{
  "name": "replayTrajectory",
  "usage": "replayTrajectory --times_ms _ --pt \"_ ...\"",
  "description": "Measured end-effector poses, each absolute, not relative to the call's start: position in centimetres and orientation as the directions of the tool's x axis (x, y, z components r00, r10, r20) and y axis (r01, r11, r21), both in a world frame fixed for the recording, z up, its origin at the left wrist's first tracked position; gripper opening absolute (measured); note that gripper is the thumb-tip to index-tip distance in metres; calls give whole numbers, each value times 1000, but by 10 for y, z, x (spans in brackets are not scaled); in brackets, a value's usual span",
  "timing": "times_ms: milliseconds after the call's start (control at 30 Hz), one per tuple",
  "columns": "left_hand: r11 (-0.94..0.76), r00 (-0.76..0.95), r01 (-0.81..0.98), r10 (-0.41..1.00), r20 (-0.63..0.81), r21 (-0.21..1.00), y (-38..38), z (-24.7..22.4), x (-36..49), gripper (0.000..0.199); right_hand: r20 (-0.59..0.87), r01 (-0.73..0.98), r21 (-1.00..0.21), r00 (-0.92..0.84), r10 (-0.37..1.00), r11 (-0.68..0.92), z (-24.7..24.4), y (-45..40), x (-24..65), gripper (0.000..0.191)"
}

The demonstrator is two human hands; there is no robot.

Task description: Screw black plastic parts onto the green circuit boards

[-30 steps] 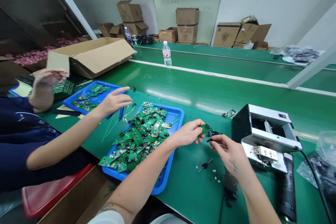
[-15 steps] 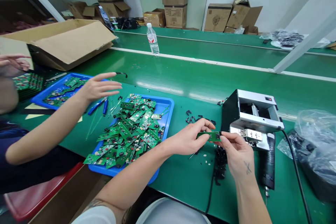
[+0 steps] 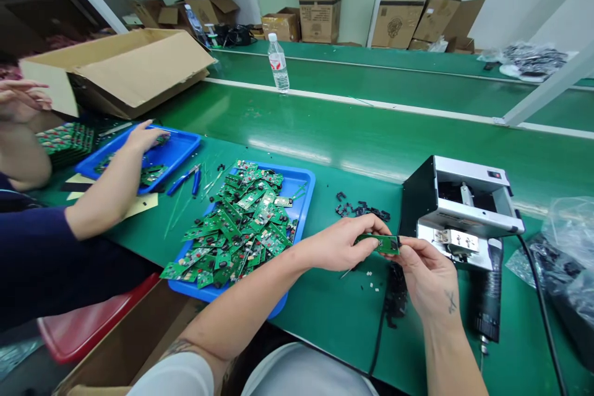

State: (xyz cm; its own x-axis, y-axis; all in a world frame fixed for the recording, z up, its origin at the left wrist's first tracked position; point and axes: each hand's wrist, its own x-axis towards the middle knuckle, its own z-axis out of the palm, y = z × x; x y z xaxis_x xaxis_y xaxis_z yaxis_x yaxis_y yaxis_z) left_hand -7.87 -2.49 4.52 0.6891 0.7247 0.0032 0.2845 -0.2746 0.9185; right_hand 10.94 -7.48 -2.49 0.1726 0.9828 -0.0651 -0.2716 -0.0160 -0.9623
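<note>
In my left hand [image 3: 346,244] is one end of a narrow green circuit board [image 3: 386,244], pinched between thumb and fingers. My right hand [image 3: 431,278] is closed at the board's other end, its thumb and forefinger on a small black plastic part [image 3: 399,242] that touches the board; the fingertips partly hide it. Black plastic clips [image 3: 366,210] lie loose just beyond my hands. More black parts [image 3: 396,297] are heaped beneath my right wrist. To the left, a blue tray [image 3: 304,198] holds a pile of circuit boards [image 3: 245,223].
A screw feeder [image 3: 468,198] stands right, with a black electric screwdriver [image 3: 489,297] beside it. Blue-handled pliers [image 3: 185,179] lie between two trays. At left, a co-worker's hand [image 3: 146,136] reaches into another blue tray [image 3: 185,145]. A water bottle [image 3: 278,65] stands behind.
The co-worker's hand has gone from the air above the pliers into the far blue tray. My hands keep the same hold on the board; the view has shifted slightly.
</note>
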Motion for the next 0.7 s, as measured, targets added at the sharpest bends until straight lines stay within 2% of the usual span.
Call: replayTrajectory --times_ms 167,333,500,567,600,700 --pt "-210 657 312 752 -50 927 -26 47 -78 24 -90 -202 -978 221 971 -45 -24 -76 111 21" --pt "-160 607 312 792 -67 936 -27 46 -76 22 -112 -50 -994 272 956 -102 -15 -79 108 27" --pt "-41 593 279 793 -139 959 -24 39 -73 21 -12 157 -984 416 909 -84 15 -95 121 32" --pt "23 598 278 778 -191 960 -20 35 -71 21 72 308 -945 529 845 -112 27 -101 144 34" --pt "49 605 275 767 -213 960 -17 33 -69 21 126 463 -866 571 811 -191 31 -103 160 36" --pt "89 633 263 736 -241 961 -8 27 -59 21 77 589 -690 638 766 -421 34 -99 213 40"
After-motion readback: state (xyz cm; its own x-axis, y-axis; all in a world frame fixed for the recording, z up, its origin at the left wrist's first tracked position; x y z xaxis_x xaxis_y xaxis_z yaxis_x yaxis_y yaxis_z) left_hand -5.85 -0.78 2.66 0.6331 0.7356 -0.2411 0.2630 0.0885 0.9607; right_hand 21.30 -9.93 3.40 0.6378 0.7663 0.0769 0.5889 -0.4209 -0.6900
